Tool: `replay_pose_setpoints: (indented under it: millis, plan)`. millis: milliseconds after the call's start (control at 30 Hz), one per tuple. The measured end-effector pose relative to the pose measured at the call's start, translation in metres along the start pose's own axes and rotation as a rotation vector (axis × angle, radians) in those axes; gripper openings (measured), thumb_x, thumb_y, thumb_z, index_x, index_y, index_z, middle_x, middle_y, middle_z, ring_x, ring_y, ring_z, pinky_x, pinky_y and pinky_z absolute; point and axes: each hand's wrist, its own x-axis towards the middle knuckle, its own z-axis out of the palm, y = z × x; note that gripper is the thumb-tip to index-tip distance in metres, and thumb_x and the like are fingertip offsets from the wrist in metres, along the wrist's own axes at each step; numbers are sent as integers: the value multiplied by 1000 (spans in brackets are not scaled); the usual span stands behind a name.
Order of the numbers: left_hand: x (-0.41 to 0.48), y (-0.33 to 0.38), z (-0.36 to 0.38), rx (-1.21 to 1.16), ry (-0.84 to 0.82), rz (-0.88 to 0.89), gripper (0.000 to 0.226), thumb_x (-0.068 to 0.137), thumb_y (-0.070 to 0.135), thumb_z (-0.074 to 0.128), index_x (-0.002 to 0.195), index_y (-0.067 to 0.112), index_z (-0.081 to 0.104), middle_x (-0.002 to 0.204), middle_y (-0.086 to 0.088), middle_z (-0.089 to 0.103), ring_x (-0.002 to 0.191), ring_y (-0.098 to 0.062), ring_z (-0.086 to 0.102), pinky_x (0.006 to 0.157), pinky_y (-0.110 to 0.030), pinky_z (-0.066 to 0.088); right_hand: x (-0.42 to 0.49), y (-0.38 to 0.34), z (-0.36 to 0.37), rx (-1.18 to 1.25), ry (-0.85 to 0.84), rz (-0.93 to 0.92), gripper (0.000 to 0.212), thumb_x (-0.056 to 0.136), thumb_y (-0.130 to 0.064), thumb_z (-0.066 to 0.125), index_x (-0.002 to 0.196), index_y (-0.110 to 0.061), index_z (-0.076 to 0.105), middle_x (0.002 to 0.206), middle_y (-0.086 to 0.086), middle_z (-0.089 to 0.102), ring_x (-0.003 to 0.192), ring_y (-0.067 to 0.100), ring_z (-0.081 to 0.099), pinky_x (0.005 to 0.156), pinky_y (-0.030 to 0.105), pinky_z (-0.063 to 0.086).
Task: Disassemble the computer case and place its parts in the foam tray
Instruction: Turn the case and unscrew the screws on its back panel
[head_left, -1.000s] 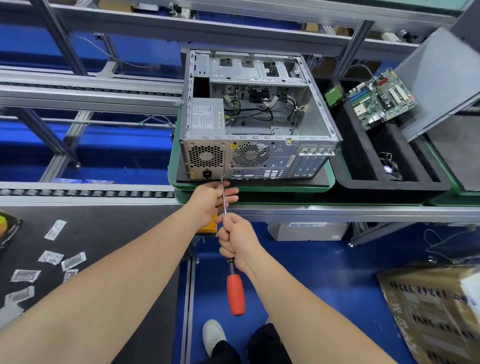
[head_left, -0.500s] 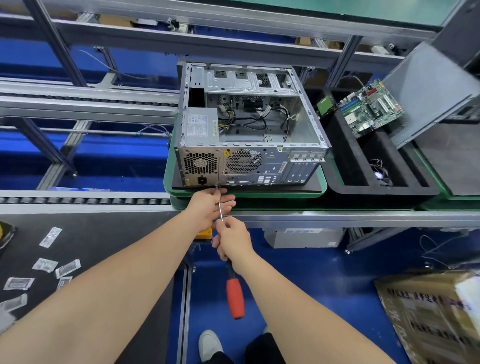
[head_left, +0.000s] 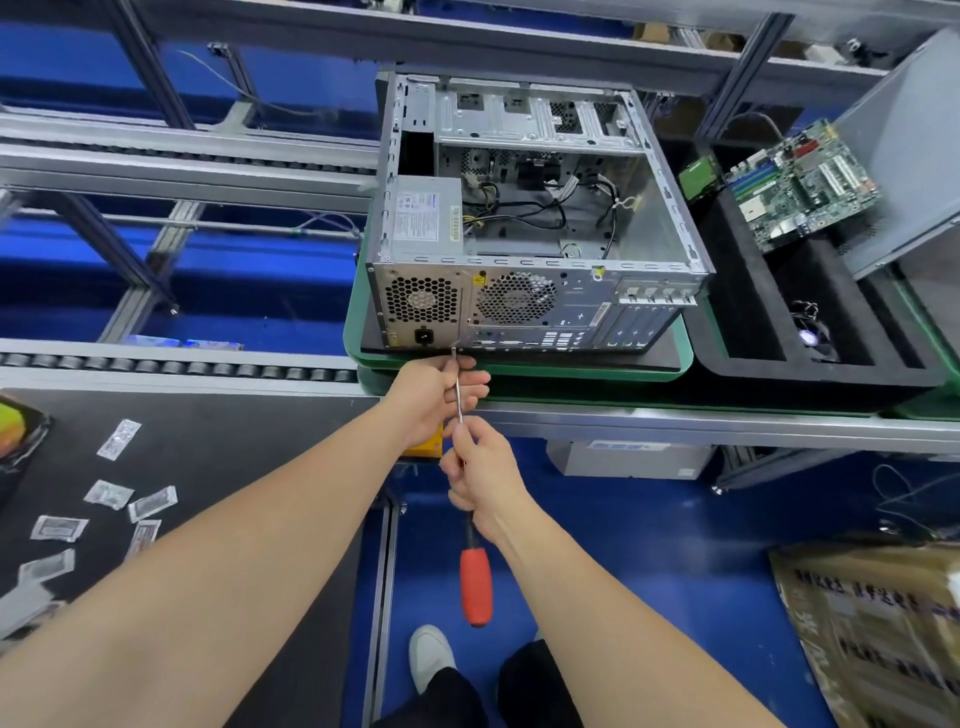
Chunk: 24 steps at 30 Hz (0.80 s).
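Grey steel computer case lies on its side on the green plastic pallet, open face up and rear panel towards you, up on the conveyor line. The side panel is already off, and the inside looks largely cleared: loose black cables and bare drive bays, no board in there.

Your long screwdriver with the red handle is on the job now. Its tip meets the bottom edge of the rear panel, just right of the power socket. Your left-hand grip is closed lightly round the steel shaft close to the tip, steadying it. Your right-hand grip pinches the shaft lower down, with the red handle hanging free below your wrist. Whether the tip is seated in a screw head, I can't tell from here.

That screw likely holds the boxy silver power supply, which sits in its rear corner, so that unit looks like the next part out.

Just right of the pallet, the black foam tray already holds a green motherboard propped at the back and a small fan in a front slot. A flat grey metal panel leans over the far side.

So, roughly midway by my reckoning: power supply, cables and rear fan to go.
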Motion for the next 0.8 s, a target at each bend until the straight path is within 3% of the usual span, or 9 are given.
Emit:
replay_pose_setpoints:
  millis: [167, 233, 300, 367, 467, 533, 600, 700, 800]
  plan:
    - [-2, -5, 11, -135, 46, -32, 30, 111, 16, 38, 107, 1, 63, 103, -23, 76, 83, -28, 78, 64, -30, 62, -1, 2, 17, -473, 437, -151, 24, 109, -33, 50, 90, -24, 64, 82, 0, 68, 74, 22, 61, 58, 33, 41]
    - [-4, -6, 17, -130, 98, -34, 26, 109, 19, 47, 103, 2, 66, 105, -22, 75, 83, -27, 77, 65, -29, 62, 0, 3, 20, -506, 475, -160, 23, 109, -35, 51, 91, -27, 64, 84, -1, 70, 78, 23, 65, 61, 36, 47]
    - [-5, -5, 21, -92, 141, -23, 24, 109, 16, 48, 99, 3, 65, 105, -19, 74, 83, -25, 75, 65, -27, 62, 2, 4, 20, -473, 407, -162, 22, 109, -36, 50, 95, -26, 64, 85, 3, 73, 78, 24, 67, 62, 37, 49]
    - [-3, -2, 22, -58, 152, -27, 27, 111, 14, 43, 96, 4, 63, 100, -17, 72, 80, -22, 72, 63, -23, 60, 2, 1, 16, -447, 306, -143, 22, 109, -35, 50, 100, -23, 64, 80, 7, 75, 66, 20, 62, 54, 31, 46]
    - [-2, 4, 14, -39, 113, -73, 28, 111, 14, 40, 96, 6, 62, 97, -14, 72, 79, -20, 70, 61, -22, 58, 1, -5, 4, -101, 16, -16, 26, 112, -30, 44, 109, -14, 64, 72, 13, 71, 49, 19, 53, 47, 30, 43]
    - [-2, 6, 6, -50, 44, -101, 25, 111, 15, 41, 102, 7, 62, 97, -11, 74, 83, -18, 71, 69, -24, 58, -1, -8, -5, 148, -168, 72, 27, 113, -23, 41, 114, -6, 62, 78, 15, 71, 57, 23, 61, 54, 32, 49]
    - [-1, 7, -1, -76, -22, -90, 22, 111, 14, 41, 105, 4, 60, 92, -12, 76, 81, -18, 75, 68, -24, 59, -2, -9, -12, 215, -285, 109, 29, 113, -16, 42, 126, 1, 60, 93, 16, 75, 76, 25, 72, 66, 34, 57]
    - [2, 6, -7, -88, -76, -82, 22, 111, 14, 41, 107, 2, 59, 89, -14, 79, 80, -19, 78, 63, -23, 60, -1, -13, -14, 154, -329, 111, 29, 114, -12, 42, 132, 5, 56, 103, 16, 78, 91, 28, 77, 74, 38, 63]
    - [5, 4, -9, -81, -104, -81, 25, 111, 16, 40, 113, 2, 60, 96, -16, 79, 85, -22, 78, 64, -24, 61, 0, -16, -11, 60, -233, 99, 21, 113, -9, 45, 121, 2, 60, 94, 18, 77, 82, 28, 77, 71, 39, 64]
